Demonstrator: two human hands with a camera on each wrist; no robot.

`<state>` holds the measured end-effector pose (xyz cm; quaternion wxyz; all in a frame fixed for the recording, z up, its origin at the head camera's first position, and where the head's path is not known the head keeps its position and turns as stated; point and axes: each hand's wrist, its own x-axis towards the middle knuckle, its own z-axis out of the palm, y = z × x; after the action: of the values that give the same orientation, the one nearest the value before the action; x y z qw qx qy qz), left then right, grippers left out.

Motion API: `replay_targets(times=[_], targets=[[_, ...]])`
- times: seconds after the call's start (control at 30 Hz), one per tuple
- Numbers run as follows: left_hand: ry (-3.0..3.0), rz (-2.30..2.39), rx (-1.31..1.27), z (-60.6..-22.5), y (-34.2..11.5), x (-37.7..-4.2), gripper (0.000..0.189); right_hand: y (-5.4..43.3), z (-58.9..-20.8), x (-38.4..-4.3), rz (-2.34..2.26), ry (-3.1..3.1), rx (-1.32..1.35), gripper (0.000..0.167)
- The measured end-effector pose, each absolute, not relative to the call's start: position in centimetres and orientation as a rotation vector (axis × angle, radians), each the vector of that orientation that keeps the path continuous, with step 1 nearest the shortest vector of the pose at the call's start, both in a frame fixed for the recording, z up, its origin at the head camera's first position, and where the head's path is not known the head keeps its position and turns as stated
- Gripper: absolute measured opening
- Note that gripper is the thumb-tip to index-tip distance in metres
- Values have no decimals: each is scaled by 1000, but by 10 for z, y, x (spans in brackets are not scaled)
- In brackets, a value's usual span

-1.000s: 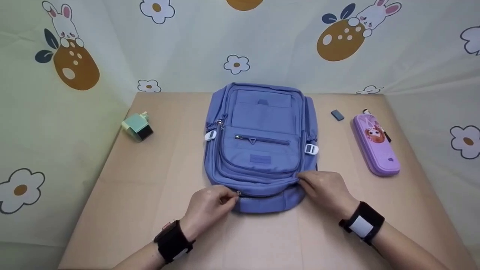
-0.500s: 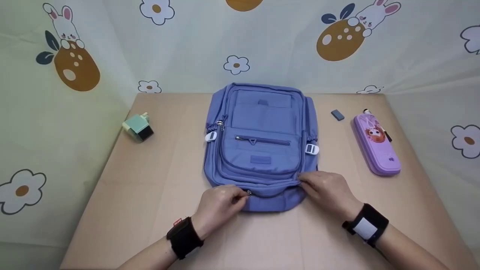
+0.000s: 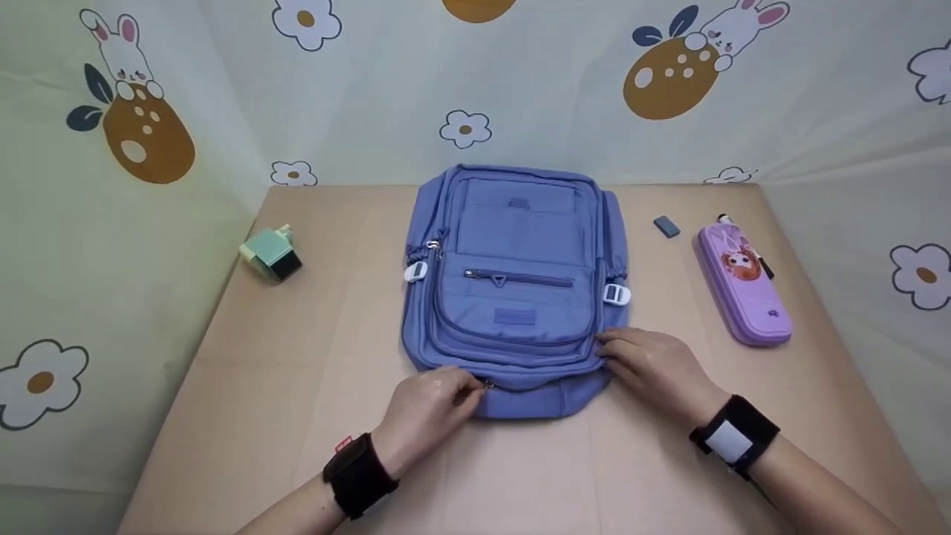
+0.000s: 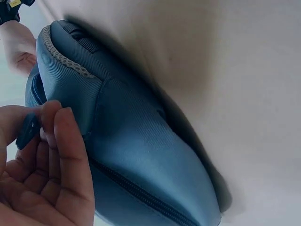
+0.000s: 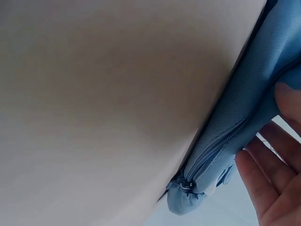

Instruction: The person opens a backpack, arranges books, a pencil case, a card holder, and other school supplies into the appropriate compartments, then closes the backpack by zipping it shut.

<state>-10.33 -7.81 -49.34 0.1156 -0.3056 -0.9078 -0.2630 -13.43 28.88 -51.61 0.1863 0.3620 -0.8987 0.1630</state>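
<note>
A blue backpack (image 3: 524, 238) lies flat on the table with its front pockets facing up. At its bottom edge my left hand (image 3: 427, 405) pinches a zipper pull; the left wrist view shows the blue pull tab (image 4: 28, 131) between thumb and fingers, with a dark zipper track (image 4: 141, 193) running along the bag. My right hand (image 3: 661, 368) holds the bag's lower right edge between thumb and fingers. In the right wrist view a side zipper (image 5: 221, 141) ends at a metal slider (image 5: 186, 185) beyond that hand.
A purple pencil case (image 3: 747, 286) lies at the right, a pen (image 3: 765, 266) partly hidden behind it. A small dark grey block (image 3: 666, 227) sits between the case and backpack. At the left stands a mint-green and black object (image 3: 273, 255). Patterned cloth surrounds the table.
My left hand has moved right along the bottom zipper with the pull, then slightly back left. My right hand has shifted a little up and right along the bag's edge.
</note>
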Motion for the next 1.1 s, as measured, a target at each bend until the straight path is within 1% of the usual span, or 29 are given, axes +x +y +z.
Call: replay_targets(times=[0.13, 0.27, 0.47, 0.73, 0.9, 1.1], targets=[[-2635, -752, -914, -494, -73, -101, 3, 284, -515, -137, 462, -2541, 975, 17], [-2570, -723, -999, -494, -59, -102, 2, 282, -514, -137, 456, -2562, 944, 8], [-2486, -642, -1108, -494, -33, -105, 6, 282, -514, -138, 444, -2571, 936, 9], [-2527, -544, -1179, -488, -6, -108, 19, 279, -514, -138, 437, -2630, 903, 10], [-2600, -513, -1189, -482, -10, -106, 16, 279, -515, -137, 446, -2649, 886, 11], [-2417, -536, -1227, -472, -35, -107, 7, 280, -514, -136, 467, -2664, 872, 12]])
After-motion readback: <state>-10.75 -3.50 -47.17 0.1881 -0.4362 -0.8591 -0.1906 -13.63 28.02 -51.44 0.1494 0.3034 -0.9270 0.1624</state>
